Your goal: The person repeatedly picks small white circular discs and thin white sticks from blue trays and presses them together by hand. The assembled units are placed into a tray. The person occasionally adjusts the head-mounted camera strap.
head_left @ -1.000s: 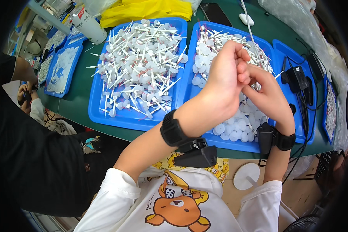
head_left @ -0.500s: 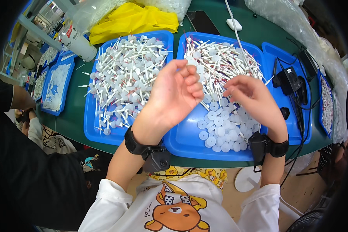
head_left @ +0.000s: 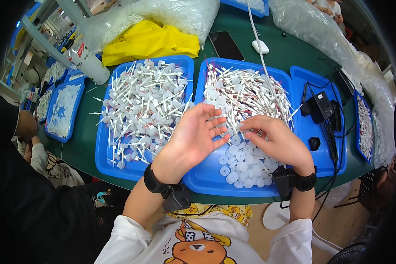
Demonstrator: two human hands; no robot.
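Note:
My left hand point(head_left: 197, 137) is over the gap between two blue trays, palm turned up and fingers loosely curled but apart, with nothing clearly in it. To its right, my right hand point(head_left: 273, 140) hovers above the right tray point(head_left: 202, 182), thumb and fingertips brought together. A small pale piece shows at those fingertips, too small to name. Below my right hand lies a heap of translucent white plastic discs point(head_left: 246, 166) with centre holes. Behind both hands are white stick-like parts with reddish wires point(head_left: 246, 94). The left tray point(head_left: 102, 152) is heaped with white sticks fitted with discs point(head_left: 147, 101).
A blue tray point(head_left: 330, 165) with black adapters point(head_left: 320, 108) and cables stands at the right. Behind are a yellow bag point(head_left: 152, 44), a phone point(head_left: 226, 45), a white case point(head_left: 260, 47) and a cup point(head_left: 89, 61). Another person's dark sleeve point(head_left: 44, 211) is at the left.
Both hands have come nearer to each other and lower in the picture. The left fingers have spread from a looser curl. The view has shifted, with the trays' far edges appearing lower.

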